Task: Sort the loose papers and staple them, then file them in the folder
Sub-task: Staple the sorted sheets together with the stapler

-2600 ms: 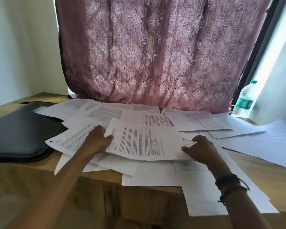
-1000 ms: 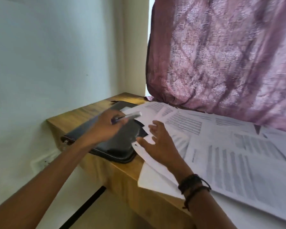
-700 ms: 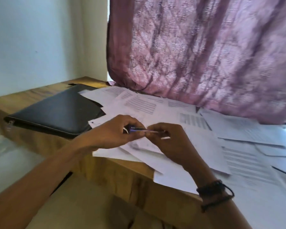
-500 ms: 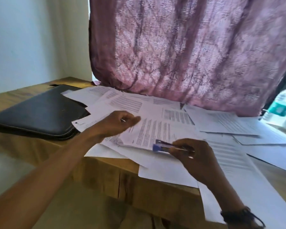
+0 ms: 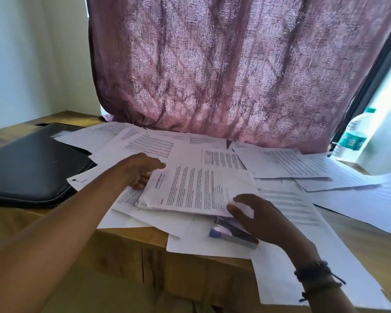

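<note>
A stack of printed papers (image 5: 196, 188) lies slightly raised in the middle of the wooden table (image 5: 131, 242), on top of several loose sheets (image 5: 280, 163). My left hand (image 5: 142, 170) grips the stack's left edge, thumb on top and fingers underneath. My right hand (image 5: 262, 220) hovers with spread fingers at the stack's near right corner, its thumb touching the paper edge. Just under that hand a blue and grey stapler (image 5: 231, 232) lies on a white sheet; a fingertip may touch it. The black zip folder (image 5: 32, 168) lies shut at the left.
A purple patterned curtain (image 5: 224, 75) hangs down to the table's back edge. A clear water bottle (image 5: 352, 136) stands at the far right by the window. Sheets (image 5: 303, 274) overhang the table's near edge on the right.
My left hand fetched the stapler from the folder side and passed it to my right hand. The stapler now lies on the papers, and my left hand holds the stack's left edge.
</note>
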The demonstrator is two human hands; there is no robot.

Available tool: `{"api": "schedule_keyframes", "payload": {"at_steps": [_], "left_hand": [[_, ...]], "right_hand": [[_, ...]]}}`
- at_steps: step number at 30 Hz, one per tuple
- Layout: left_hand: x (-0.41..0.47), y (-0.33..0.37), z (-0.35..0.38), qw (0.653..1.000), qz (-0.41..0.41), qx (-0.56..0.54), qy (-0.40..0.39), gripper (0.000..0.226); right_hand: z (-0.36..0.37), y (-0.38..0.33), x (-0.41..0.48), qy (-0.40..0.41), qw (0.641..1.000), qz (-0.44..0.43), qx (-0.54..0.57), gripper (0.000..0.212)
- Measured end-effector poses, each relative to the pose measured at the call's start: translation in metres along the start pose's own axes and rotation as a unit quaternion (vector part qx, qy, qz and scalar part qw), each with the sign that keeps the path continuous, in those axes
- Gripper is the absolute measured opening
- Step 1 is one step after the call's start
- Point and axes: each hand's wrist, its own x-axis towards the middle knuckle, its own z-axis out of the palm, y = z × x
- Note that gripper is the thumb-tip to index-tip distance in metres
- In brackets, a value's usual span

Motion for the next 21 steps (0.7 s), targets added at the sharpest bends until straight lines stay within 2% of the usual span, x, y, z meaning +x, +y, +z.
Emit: {"api": "schedule_keyframes", "payload": {"at_steps": [2,4,6,8,10,12,14,16,17,19,21], "left_hand": [[0.001,0.004,0.001,0.999,-0.011,-0.026,-0.02,0.022],[0.003,0.004,0.001,0.998,0.0,-0.062,-0.034,0.02],[0.005,0.0,0.003,0.996,0.032,-0.076,-0.039,0.029],[0.006,-0.004,0.011,0.995,0.097,-0.025,-0.012,0.032],[0.002,-0.005,0.018,0.977,0.203,0.011,0.057,0.032],[-0.011,-0.001,0.02,0.948,0.298,-0.018,0.106,0.028],[-0.021,0.006,0.017,0.929,0.347,-0.053,0.119,0.017],[-0.03,0.013,0.013,0.918,0.374,-0.061,0.119,0.008],[-0.033,0.016,0.012,0.913,0.385,-0.064,0.119,0.008],[-0.036,0.022,0.011,0.901,0.406,-0.081,0.13,0.007],[-0.036,0.028,0.011,0.883,0.433,-0.096,0.152,0.007]], "right_hand": [[0.0,0.001,0.007,-0.028,0.999,-0.002,-0.017,0.037],[0.001,0.006,0.009,-0.025,0.999,-0.002,-0.022,0.036],[0.0,0.011,0.01,-0.029,0.999,-0.004,-0.022,0.037],[-0.001,0.014,0.013,-0.046,0.999,-0.011,-0.015,0.039],[-0.003,0.02,0.018,-0.043,0.999,0.005,0.017,0.047],[-0.009,0.03,0.025,0.037,0.996,0.041,0.064,0.065],[-0.02,0.041,0.035,0.121,0.975,0.096,0.156,0.083],[-0.031,0.048,0.042,0.123,0.938,0.147,0.291,0.092],[-0.036,0.051,0.046,0.103,0.916,0.157,0.356,0.09],[-0.045,0.056,0.05,0.067,0.879,0.13,0.453,0.07],[-0.049,0.059,0.052,0.093,0.869,0.083,0.48,0.049]]}}
